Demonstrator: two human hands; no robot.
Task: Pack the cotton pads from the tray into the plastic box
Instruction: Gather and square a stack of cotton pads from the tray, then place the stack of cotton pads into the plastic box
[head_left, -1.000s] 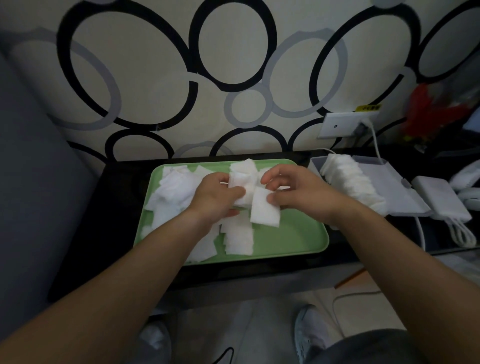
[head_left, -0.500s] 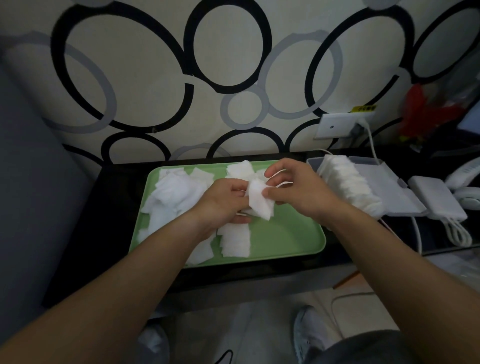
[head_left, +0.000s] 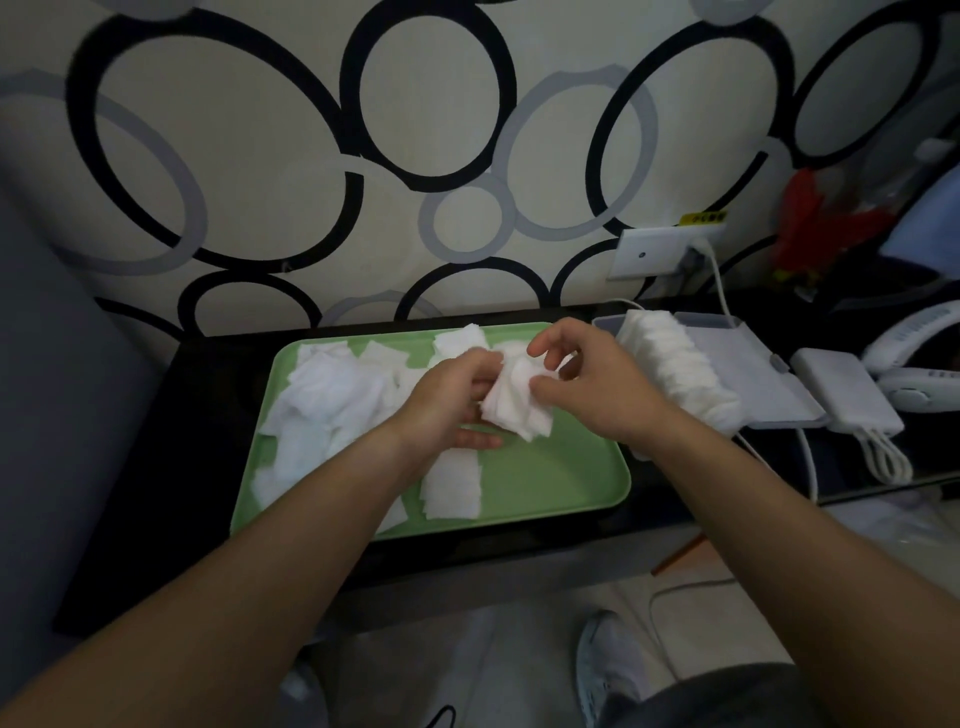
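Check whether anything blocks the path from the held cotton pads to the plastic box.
Nothing visible does. The left hand and right hand hold the pad bunch over the tray; the open plastic box lies just right, already holding a row of pads.

Dim, soft indoor light (no glare); wide-angle bending at edges, corners darkened

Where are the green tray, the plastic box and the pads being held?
green tray (head_left: 561, 483), head view, bare floor near its right front corner.
plastic box (head_left: 743, 364), head view, bare flat panel on its right side.
held pads (head_left: 511, 402), head view, middle of the bunch.
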